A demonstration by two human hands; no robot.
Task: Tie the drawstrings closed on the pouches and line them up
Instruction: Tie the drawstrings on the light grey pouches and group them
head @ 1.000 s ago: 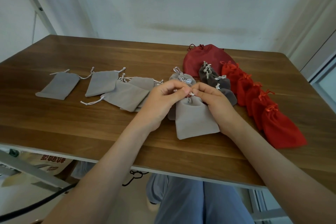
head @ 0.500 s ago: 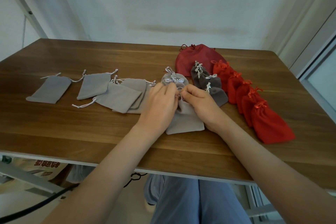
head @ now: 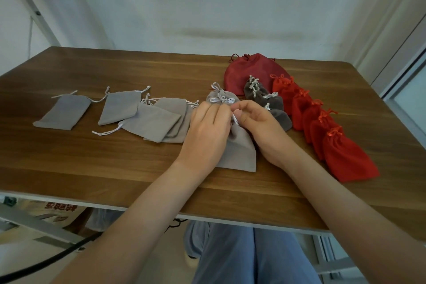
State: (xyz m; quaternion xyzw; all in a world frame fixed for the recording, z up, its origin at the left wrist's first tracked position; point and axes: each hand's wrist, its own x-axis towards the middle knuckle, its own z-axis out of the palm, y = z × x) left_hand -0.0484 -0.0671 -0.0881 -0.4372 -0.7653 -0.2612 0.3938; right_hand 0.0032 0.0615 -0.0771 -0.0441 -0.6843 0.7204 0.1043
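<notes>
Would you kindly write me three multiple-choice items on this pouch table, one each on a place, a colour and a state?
1. The big dark red pouch lies: A nearest the person; B farthest back; C leftmost.
2. The pouch being tied is: A light grey; B bright red; C black.
3. The leftmost pouch is: A bow-tied; B held up; C flat, untied.
Key: B, every other pouch lies nearer; A, its cloth is grey; C, its cords trail loose.

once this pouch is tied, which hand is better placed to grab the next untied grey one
Left, probably. The left hand lies next to the untied grey pouches, all on its side. The right hand pinches the white cord and would have to cross the pouch being tied.
</notes>
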